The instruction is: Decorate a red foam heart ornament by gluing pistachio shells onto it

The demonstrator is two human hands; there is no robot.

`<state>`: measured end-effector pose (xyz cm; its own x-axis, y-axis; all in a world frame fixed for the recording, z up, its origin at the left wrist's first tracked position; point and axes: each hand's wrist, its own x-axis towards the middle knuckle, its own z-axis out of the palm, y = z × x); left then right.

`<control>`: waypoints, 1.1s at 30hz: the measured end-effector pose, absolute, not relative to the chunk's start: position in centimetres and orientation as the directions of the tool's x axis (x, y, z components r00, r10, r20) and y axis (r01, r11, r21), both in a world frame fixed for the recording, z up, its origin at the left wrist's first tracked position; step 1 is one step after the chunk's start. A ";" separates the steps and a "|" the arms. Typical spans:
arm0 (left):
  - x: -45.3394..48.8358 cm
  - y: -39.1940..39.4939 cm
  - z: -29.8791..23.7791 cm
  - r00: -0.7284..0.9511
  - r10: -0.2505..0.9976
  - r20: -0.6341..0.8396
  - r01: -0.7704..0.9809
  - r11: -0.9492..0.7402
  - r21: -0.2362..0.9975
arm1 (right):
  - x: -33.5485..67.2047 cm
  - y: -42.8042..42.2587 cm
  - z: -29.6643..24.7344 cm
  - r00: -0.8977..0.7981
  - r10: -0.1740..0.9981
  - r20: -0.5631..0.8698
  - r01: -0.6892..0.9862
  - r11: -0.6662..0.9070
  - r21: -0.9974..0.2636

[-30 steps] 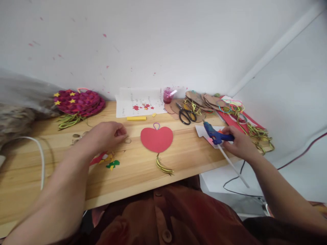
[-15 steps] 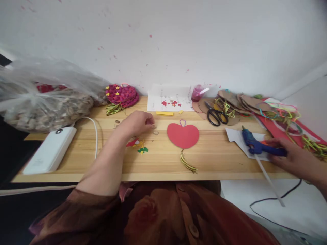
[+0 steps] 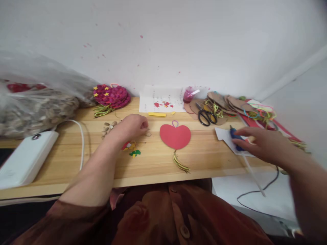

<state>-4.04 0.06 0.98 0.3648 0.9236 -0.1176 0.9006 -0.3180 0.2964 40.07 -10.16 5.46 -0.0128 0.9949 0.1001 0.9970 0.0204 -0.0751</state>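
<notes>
My left hand (image 3: 134, 125) is over the left middle of the table, fingers curled together; whatever they hold, if anything, is hidden. A small pale shell-like piece (image 3: 148, 134) lies by its fingertips. Several brown shell-like pieces (image 3: 109, 126) sit behind my forearm, with green (image 3: 135, 153), red and yellow paper cut-outs in front. To the right is a red apple-shaped cut-out (image 3: 175, 136) with a purple loop and a yellow-green tassel. My right hand (image 3: 255, 141) reaches over a blue glue gun (image 3: 233, 132), thumb and fingers apart around it. A white glue stick (image 3: 252, 173) extends from the gun.
Black-handled scissors (image 3: 207, 116) lie on cardboard shapes at the back right. A cup of dark red liquid (image 3: 188, 96) and white paper (image 3: 146, 102) with small stars stand by the wall. At left are a white power bank (image 3: 30, 160) and a plastic bag (image 3: 38, 109).
My right hand has shifted from behind the glue gun's handle to over its body, fingers spreading. My left hand stays closed at nearly the same spot. The view has turned slightly right.
</notes>
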 end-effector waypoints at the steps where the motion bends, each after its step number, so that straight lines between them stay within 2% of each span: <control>1: -4.0 0.1 1.1 0.357 0.928 -0.102 0.904 -0.316 0.286 | 37.7 -9.4 5.6 -0.061 0.998 -0.017 0.993 0.059 -0.102; 2: -4.0 0.1 1.2 0.350 0.934 -0.077 0.904 -0.315 0.288 | 35.5 -8.4 5.5 -0.082 0.993 -0.081 0.992 0.074 -0.106; 4: -4.2 0.2 1.3 0.322 0.947 -0.014 0.888 -0.297 0.351 | 32.3 -5.9 4.7 -0.039 0.997 -0.068 0.999 0.038 -0.029; 5: -4.3 0.2 1.3 0.302 0.953 0.017 0.864 -0.281 0.418 | 31.3 -4.6 4.1 0.032 0.998 -0.061 0.999 -0.030 0.030; 7: -4.6 0.2 1.3 0.257 0.965 0.057 0.745 -0.236 0.624 | 30.2 -2.1 2.8 0.091 0.995 -0.048 0.994 -0.088 0.066; 10: -4.6 0.0 1.3 0.244 0.968 0.051 0.337 -0.135 0.932 | 30.0 0.4 1.3 0.185 0.983 -0.011 0.979 -0.183 0.091; 12: -4.4 -0.3 1.5 0.278 0.960 0.026 0.028 -0.036 0.999 | 30.2 1.3 0.7 0.224 0.975 0.006 0.971 -0.224 0.089; 15: -3.7 -1.0 2.1 0.329 0.944 -0.017 -0.284 0.116 0.952 | 30.7 1.8 0.5 0.263 0.965 0.013 0.962 -0.263 0.078; 19: -3.1 -1.6 2.7 0.400 0.912 -0.088 -0.438 0.274 0.856 | 31.5 2.0 0.7 0.287 0.958 -0.014 0.958 -0.286 0.036; 22: -2.9 -1.8 2.8 0.436 0.892 -0.115 -0.480 0.339 0.809 | 31.5 1.6 1.3 0.261 0.964 -0.040 0.963 -0.263 -0.053; 25: -2.8 -1.9 2.8 0.462 0.878 -0.126 -0.493 0.372 0.786 | 30.5 -0.1 2.0 0.203 0.979 -0.037 0.956 -0.206 -0.207; 30: -2.6 -2.0 2.8 0.448 0.877 -0.173 -0.472 0.397 0.787 | 26.4 -4.7 3.0 -0.007 0.998 -0.068 0.874 -0.027 -0.485; 31: -2.5 -2.0 2.8 0.443 0.877 -0.188 -0.460 0.402 0.792 | 25.5 -5.6 3.1 -0.097 0.995 -0.026 0.812 0.064 -0.580; 33: -2.4 -2.0 2.8 0.435 0.875 -0.214 -0.436 0.412 0.800 | 23.7 -7.1 3.3 -0.200 0.973 0.116 0.736 0.227 -0.637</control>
<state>-2.43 -2.05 2.79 0.4346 0.8749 -0.2136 -0.4356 0.4118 0.8004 23.74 -7.12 3.26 -0.2003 0.9729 0.1157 0.7362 0.2274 -0.6374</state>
